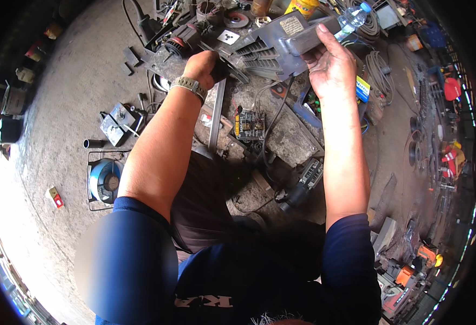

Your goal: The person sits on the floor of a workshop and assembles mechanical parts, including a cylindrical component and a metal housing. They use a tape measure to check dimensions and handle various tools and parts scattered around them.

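A grey plastic casing [281, 40] with slatted vents and a pale label is held up over the cluttered work area. My right hand [330, 67] grips its right end, thumb on the near face and fingers curled behind. At the other end, my left hand [201, 69] is closed round the casing's dark edge; its fingertips are partly hidden. A watch is on my left wrist. Below the casing, a small dark circuit board [250, 125] with coils lies on a worn metal plate [297, 135]. A motor-like part [181, 40] sits just beyond my left hand.
A clear bottle with a blue cap [353, 19] and coiled cables [377, 76] are at the far right. A black power tool [303, 184] lies near my legs. On the left are a blue round item in a wire frame [105, 181] and a metal block [120, 123].
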{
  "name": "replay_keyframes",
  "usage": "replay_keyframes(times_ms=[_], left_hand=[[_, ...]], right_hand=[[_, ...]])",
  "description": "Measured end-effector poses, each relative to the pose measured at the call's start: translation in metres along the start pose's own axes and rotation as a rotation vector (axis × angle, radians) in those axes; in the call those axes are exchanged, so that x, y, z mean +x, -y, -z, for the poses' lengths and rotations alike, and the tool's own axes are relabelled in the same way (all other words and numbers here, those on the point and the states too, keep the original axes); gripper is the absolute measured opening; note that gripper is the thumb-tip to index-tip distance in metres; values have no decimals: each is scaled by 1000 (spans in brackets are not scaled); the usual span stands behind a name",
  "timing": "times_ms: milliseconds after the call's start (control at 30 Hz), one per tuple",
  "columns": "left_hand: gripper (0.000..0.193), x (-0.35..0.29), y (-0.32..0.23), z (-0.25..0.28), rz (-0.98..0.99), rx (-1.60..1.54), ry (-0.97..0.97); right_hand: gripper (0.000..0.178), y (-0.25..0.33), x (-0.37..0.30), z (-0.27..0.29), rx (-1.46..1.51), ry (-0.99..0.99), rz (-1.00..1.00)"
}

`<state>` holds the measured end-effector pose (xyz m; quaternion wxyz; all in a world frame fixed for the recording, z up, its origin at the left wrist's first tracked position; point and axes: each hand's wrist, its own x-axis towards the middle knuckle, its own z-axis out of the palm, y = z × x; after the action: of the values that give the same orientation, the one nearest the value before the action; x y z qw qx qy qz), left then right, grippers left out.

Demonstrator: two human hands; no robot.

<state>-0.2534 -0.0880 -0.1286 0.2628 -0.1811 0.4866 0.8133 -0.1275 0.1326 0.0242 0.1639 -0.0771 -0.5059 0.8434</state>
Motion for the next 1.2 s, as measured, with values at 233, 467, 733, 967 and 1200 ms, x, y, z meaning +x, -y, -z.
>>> replay_keyframes(times_ms=[233, 467, 733, 967, 1200], left_hand=[[13, 40, 7, 16, -160, 279, -93], [14, 10, 4, -2, -206, 341, -16], [20, -12, -8, -11, -173, 421, -103], [18, -5, -9, -6, -277, 603, -67], [17, -10, -9, -17, -258, 376, -62]], right_hand=[[34, 41, -14, 31, -146, -20, 21], [31, 74, -70, -2, -106, 33, 52], [34, 106, -92, 34, -81, 11, 40], [38, 181, -154, 28, -153, 44, -10], [30, 181, -163, 30, -257, 71, -62]])
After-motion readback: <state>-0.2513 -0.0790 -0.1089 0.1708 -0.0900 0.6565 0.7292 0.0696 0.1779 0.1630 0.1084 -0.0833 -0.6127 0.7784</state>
